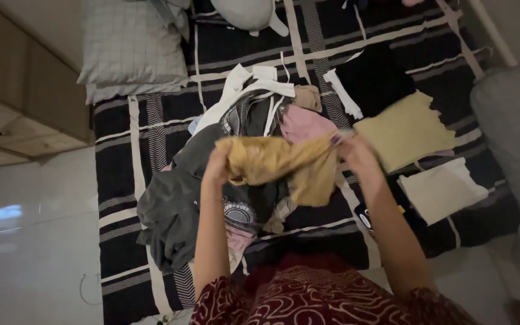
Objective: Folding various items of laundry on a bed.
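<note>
Both my hands hold up a mustard-yellow garment [284, 165] over a heap of clothes [236, 144] on a bed. My left hand [218, 165] grips its left end. My right hand [356, 153] pinches its right end, and the cloth sags between them. Under it lie a dark grey garment [170, 210], a pink piece [302, 123] and a white piece [236, 90].
The bed has a black cover with white stripes [115, 168]. A folded pale yellow cloth [404, 129], a folded white cloth [440, 189] and a black garment [374, 78] lie at the right. A grey checked pillow [130, 45] sits at the top left. Shiny tiled floor [31, 241] is at the left.
</note>
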